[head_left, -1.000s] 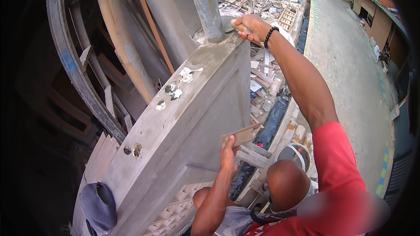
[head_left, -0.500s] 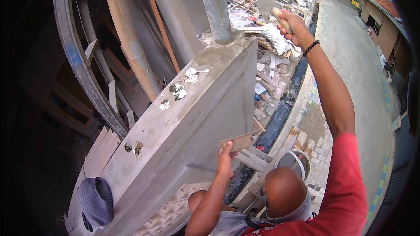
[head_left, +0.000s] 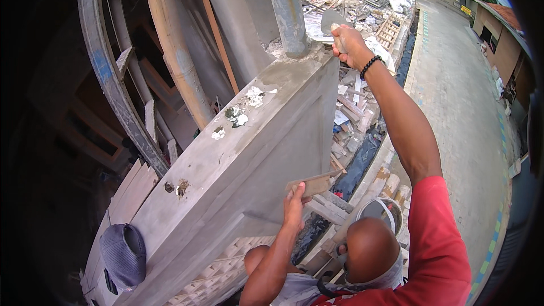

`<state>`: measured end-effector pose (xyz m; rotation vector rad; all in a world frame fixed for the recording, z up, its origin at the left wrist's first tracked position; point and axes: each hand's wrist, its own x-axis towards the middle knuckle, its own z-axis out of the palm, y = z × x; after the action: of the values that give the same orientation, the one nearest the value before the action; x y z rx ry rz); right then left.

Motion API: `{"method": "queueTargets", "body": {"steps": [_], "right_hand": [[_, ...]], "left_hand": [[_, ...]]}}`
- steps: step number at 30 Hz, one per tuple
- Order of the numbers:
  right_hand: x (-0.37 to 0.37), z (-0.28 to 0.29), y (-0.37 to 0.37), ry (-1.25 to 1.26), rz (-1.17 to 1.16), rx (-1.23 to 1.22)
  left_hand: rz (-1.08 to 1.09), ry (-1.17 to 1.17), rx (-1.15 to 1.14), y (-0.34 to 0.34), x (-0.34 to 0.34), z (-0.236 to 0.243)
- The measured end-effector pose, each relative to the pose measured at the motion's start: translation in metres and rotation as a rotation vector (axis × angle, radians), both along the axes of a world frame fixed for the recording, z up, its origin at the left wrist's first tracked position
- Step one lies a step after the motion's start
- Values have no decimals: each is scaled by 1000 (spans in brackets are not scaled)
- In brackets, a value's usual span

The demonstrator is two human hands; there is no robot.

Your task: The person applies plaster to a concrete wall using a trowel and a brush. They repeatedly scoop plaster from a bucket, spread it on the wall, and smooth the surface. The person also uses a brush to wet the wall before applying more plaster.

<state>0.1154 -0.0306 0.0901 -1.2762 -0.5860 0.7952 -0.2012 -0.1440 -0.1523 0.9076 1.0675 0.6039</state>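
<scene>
My right hand [head_left: 351,45] is closed round the handle of a trowel [head_left: 335,21], raised beside the far end of the grey plastered wall [head_left: 226,153]. Its grey blade points away, over the rubble behind. Lower down, my left hand [head_left: 293,207] grips a small flat board [head_left: 310,186] by its near edge, close to the wall's right face. A metal post [head_left: 286,11] rises from the wall's far end, with rough mortar [head_left: 309,59] round its foot. White splotches [head_left: 238,118] lie on the wall top.
Below my arms is a co-worker's bald head [head_left: 373,249], with a white bucket [head_left: 391,209] beyond it. A grey cap [head_left: 122,256] rests on the wall's near end. Bamboo [head_left: 175,51] leans at left. A ditch [head_left: 362,156] and a paved lane [head_left: 459,107] run along the right.
My right hand and the trowel have moved left and slightly down, nearer the post. My left hand still holds the board in almost the same place.
</scene>
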Motion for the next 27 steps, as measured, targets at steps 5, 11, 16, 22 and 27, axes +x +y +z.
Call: {"method": "queueTargets", "body": {"steps": [5, 11, 16, 22, 27], "right_hand": [[22, 6, -6, 102, 84, -25], [15, 3, -5, 77, 219, -214], [10, -3, -6, -9, 18, -30], [13, 3, -7, 51, -27, 98], [19, 8, -9, 25, 202, -225]], "left_hand": [[-35, -10, -4, 2, 1, -3], [-31, -36, -27, 2, 1, -4], [15, -15, -16, -2, 3, 7], [11, -14, -15, -4, 1, 5], [-59, -23, -5, 1, 1, 1]]}}
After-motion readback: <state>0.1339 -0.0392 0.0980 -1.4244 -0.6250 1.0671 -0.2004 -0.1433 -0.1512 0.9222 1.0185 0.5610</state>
